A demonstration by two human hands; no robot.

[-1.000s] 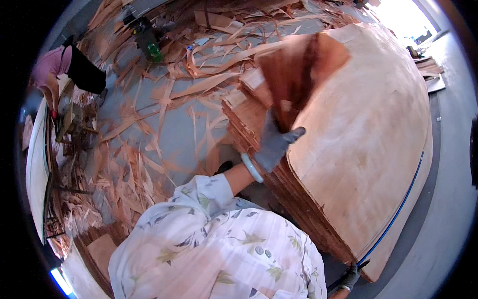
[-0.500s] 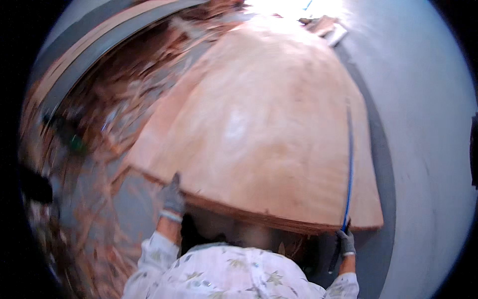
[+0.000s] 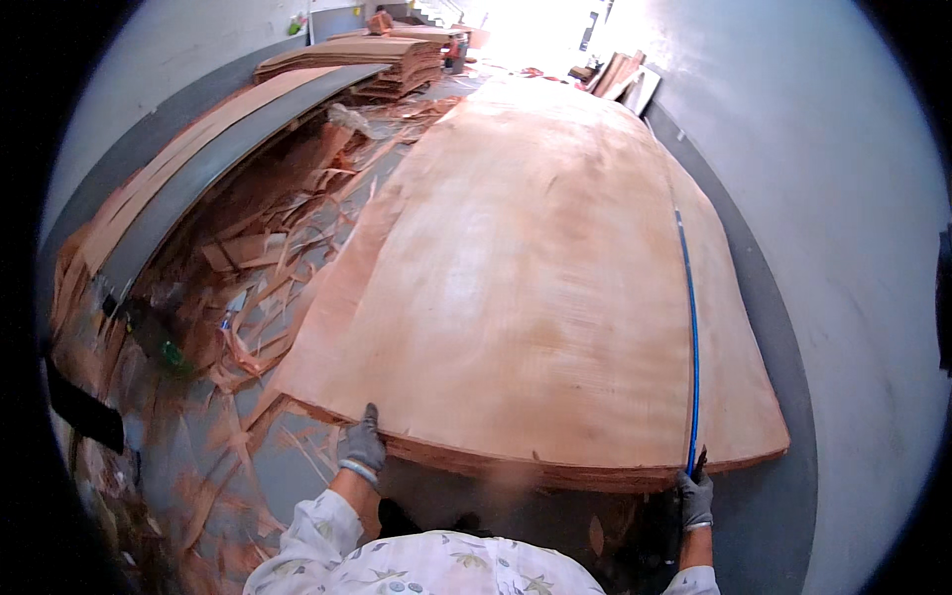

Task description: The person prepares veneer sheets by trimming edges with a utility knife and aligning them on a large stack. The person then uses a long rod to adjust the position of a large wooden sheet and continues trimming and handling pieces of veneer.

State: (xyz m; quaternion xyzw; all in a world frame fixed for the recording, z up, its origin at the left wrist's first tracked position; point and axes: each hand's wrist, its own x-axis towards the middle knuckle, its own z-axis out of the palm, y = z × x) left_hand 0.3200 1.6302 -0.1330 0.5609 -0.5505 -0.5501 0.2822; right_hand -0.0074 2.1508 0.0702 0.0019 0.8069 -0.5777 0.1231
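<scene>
My left hand, in a grey glove, grips the near edge of a broad stack of pale wood veneer sheets, its thumb pointing up at the edge. My right hand, also gloved, is closed around the near end of a long thin blue rod that lies lengthwise on the top sheet near its right side. A thin dark piece sticks up from that hand, too small to name. A pinker sheet edge shows along the stack's left side. My fingertips under the edge are hidden.
Torn veneer strips litter the floor at left, beside a long grey-topped bench with sheets. More veneer stacks and a person are at the back. Boards lean by the pale wall on the right.
The view has swung round to face along the stack. My left hand has left the dark torn piece it touched and sits at the near edge; my right hand stays on the blue rod.
</scene>
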